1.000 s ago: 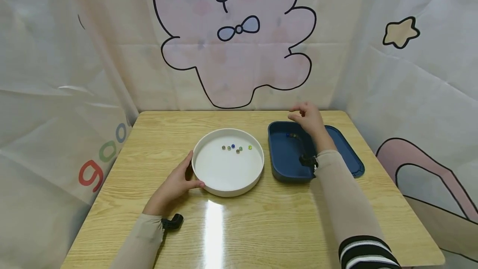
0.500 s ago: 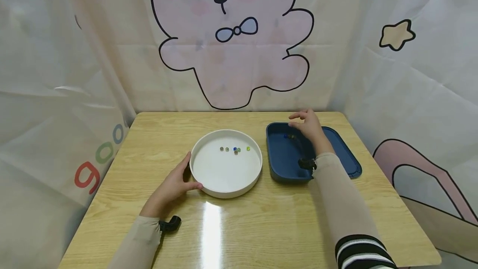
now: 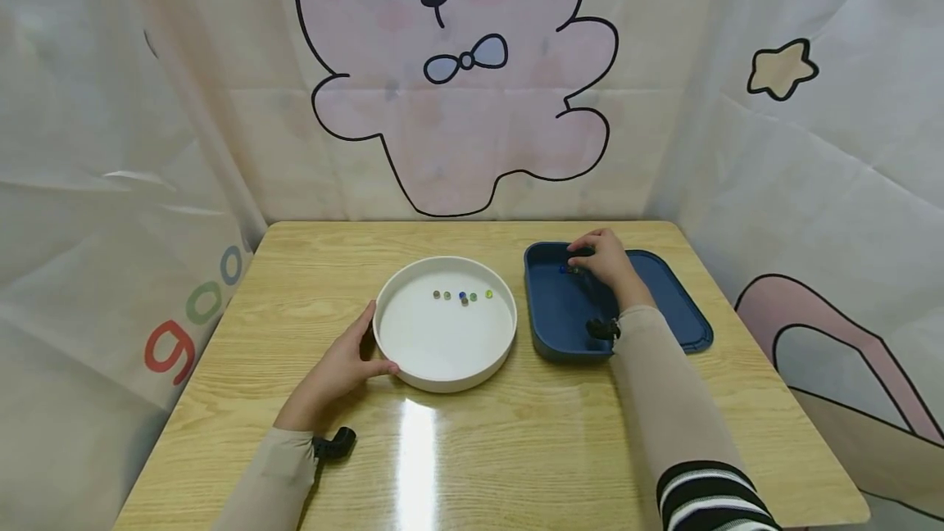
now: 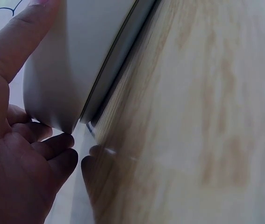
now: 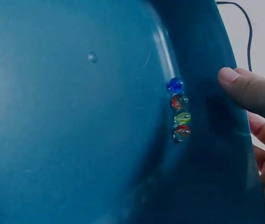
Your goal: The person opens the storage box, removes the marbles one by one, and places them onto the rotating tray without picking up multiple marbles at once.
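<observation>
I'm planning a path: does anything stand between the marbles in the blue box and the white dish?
Yes: left of the marbles stands the side wall of the blue box, then the rim of the white dish. Nothing else visible blocks that line; the left hand is on the dish's opposite side.

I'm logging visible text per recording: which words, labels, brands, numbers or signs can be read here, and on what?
"goo": red g, green o, blue o, printed on the left wall cloth.
No other readable text: none shows on the white dish, blue box, blue lid or marbles.
</observation>
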### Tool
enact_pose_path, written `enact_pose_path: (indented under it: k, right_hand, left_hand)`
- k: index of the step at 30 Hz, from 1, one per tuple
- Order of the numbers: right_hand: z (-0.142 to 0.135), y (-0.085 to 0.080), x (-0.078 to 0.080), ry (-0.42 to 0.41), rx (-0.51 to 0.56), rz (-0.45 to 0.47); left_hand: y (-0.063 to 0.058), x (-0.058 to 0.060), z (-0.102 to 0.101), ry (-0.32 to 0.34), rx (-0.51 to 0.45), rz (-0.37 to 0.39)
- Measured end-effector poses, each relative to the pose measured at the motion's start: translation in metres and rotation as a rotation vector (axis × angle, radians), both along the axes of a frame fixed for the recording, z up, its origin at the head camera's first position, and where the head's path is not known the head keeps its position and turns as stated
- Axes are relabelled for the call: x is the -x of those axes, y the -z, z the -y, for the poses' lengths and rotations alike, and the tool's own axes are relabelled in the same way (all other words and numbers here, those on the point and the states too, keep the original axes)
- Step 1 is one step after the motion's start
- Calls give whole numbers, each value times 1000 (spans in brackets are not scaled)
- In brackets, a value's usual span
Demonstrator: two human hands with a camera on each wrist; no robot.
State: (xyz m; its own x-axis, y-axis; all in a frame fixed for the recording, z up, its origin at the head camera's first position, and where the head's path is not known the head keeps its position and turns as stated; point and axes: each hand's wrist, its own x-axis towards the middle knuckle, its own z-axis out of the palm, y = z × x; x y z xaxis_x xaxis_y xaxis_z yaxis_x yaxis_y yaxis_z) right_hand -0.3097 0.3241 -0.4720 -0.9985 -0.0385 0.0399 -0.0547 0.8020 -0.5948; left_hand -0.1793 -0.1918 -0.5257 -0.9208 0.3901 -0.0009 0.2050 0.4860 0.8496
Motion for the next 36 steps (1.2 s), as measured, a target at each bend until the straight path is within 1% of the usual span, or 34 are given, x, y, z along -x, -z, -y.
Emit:
enact_pose_path:
  k: [5, 8, 17, 24, 31, 36]
  right_hand:
    - [2, 1, -3, 28, -4, 28]
    - [2, 1, -3, 34, -24, 37]
    - [2, 6, -3, 61, -164, 80]
    - [1, 10, -4, 57, -228, 106]
    - [0, 12, -5, 75, -216, 158]
    - [-2, 11, -6, 64, -221, 178]
  left_hand:
    - [2, -1, 1, -11, 0, -1]
    - [3, -1, 1, -14, 7, -8]
    - [4, -1, 0, -12, 9, -8]
    - [3, -1, 0, -5, 0, -5]
    - [1, 0, 0, -3, 9, -8]
    - [0, 1, 1, -2, 14, -5]
